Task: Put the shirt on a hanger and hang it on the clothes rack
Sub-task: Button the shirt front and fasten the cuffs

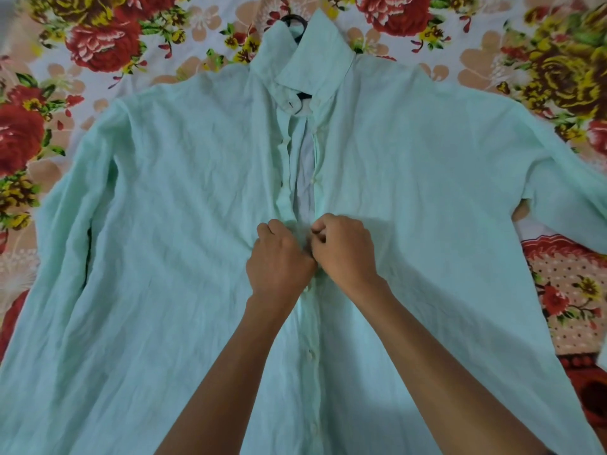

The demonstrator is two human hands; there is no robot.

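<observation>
My forearms come up from the bottom edge, nearest to me, and meet over the middle of the shirt (170,224). My left hand (279,257) has its fingers curled, pinching the left edge of the button placket. My right hand (345,249) is just beside it, knuckles touching, fingers curled and pinching the opposite edge at the same spot. What my fingertips hold exactly, a button or only cloth, is hidden under my own knuckles.

The pale mint shirt lies flat and front-up on the bedsheet (98,44), which is printed with red and yellow flowers. Its long axis runs straight away from me, hem toward me and collar (315,50) pointing to the far side. On the left, the sleeve lies folded down alongside the body, its cuff cut off below the picture. In the centre, the placket is closed below my hands, with small white buttons (309,351) showing, and gapes open above them up to the collar. Through that gap I see a lighter inner layer. A dark hanger (295,19) sits inside the shirt: only its hook shows beyond the collar, plus a dark bit at the neck opening; the rest is covered. On the right, the other sleeve stretches outward and runs off the picture's edge.
</observation>
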